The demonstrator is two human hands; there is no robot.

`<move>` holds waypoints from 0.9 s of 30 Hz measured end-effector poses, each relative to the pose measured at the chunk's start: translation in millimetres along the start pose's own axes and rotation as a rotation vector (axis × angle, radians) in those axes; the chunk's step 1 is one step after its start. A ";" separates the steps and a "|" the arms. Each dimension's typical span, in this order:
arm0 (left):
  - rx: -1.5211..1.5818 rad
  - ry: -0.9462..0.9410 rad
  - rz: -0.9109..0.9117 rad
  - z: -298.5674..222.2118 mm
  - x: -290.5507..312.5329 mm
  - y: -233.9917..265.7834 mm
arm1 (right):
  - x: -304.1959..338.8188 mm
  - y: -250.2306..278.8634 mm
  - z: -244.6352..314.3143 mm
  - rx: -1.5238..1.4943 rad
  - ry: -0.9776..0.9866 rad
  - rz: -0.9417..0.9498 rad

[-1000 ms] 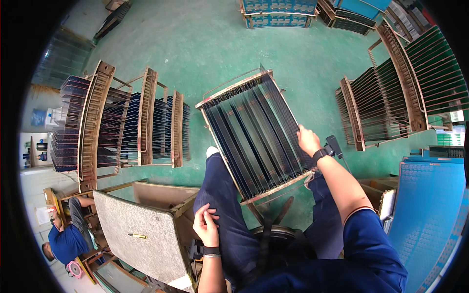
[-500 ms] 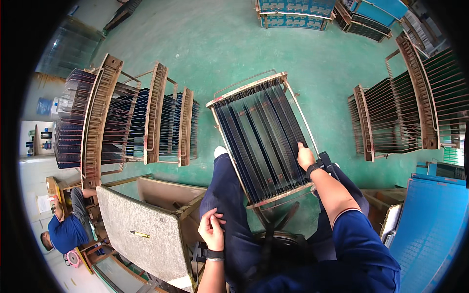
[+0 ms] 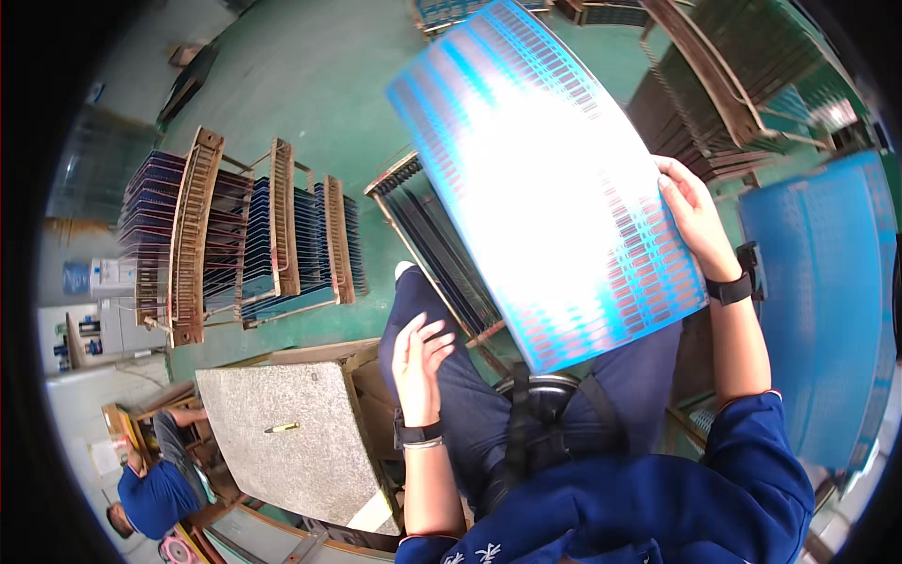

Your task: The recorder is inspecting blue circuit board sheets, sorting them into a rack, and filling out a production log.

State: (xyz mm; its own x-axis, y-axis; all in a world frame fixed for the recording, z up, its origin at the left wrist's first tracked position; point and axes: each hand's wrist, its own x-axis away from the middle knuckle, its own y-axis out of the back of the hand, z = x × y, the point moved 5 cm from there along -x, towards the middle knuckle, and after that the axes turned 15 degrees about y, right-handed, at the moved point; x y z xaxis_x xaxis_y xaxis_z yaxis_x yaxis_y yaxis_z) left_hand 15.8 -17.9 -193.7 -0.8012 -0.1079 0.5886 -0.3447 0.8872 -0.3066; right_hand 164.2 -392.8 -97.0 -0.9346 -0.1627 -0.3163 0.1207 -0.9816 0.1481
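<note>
A large blue patterned sheet (image 3: pixel 648 301) is tilted up in front of me, with strong glare across its middle. My right hand (image 3: pixel 692 209) grips its right edge, thumb on the near face. Over my left thigh, my left hand (image 3: pixel 419 365) hangs with its fingers apart and nothing in them, short of the sheet's lower left corner. Behind the sheet stands a slotted metal rack (image 3: pixel 434 246) holding several dark panels; most of it is hidden by the sheet.
Racks of dark panels (image 3: pixel 272 226) stand at the left, and another rack (image 3: pixel 714 75) at the far right. A stack of blue sheets (image 3: pixel 822 310) lies at the right. On a grey-topped table (image 3: pixel 282 470) rests a yellow pen-like tool (image 3: pixel 282 428). A person (image 3: pixel 162 493) sits at the lower left.
My right hand has lifted the blue sheet up from the rack, and the sheet now covers much of it. My left hand has risen slightly and its fingers have spread.
</note>
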 end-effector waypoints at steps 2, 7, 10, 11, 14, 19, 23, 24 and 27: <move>0.086 0.074 0.281 -6.9 21.8 -48.1 | 31.4 -5.2 15.2 -0.147 -0.041 -0.103; -0.062 -0.240 0.144 -10.4 58.2 -70.3 | 80.3 -39.9 25.6 -0.281 -0.043 -0.170; -0.041 -0.177 0.126 -13.0 72.5 -54.4 | 97.5 -54.0 9.4 -0.465 -0.024 -0.170; 0.016 -0.147 0.136 -14.0 77.0 -49.9 | 101.0 -58.8 7.6 -0.531 -0.028 -0.164; 0.005 -0.184 0.196 -16.0 83.1 -41.9 | 111.1 -70.6 13.1 -0.543 -0.056 -0.190; -0.001 -0.205 0.192 -25.8 95.1 -38.8 | 112.8 -78.8 36.3 -0.627 -0.138 -0.198; 0.055 -0.210 0.306 -34.2 98.7 -39.2 | 119.6 -88.5 42.4 -0.607 -0.258 -0.092; 0.206 -0.192 0.401 -38.7 100.0 -40.7 | 117.7 -91.6 41.1 -0.626 -0.205 -0.124; 0.619 -0.229 0.489 -34.8 109.8 -24.4 | 117.7 -114.4 43.5 -0.834 -0.207 -0.256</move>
State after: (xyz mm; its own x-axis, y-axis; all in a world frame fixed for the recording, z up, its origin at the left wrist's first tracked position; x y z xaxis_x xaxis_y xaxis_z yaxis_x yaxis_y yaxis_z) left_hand -46.7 -35.7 -95.6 -0.9878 0.0786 0.1342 -0.0839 0.4569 -0.8856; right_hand 25.8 -295.3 -110.4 -0.9982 0.0137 -0.0585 0.0282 -0.7524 -0.6581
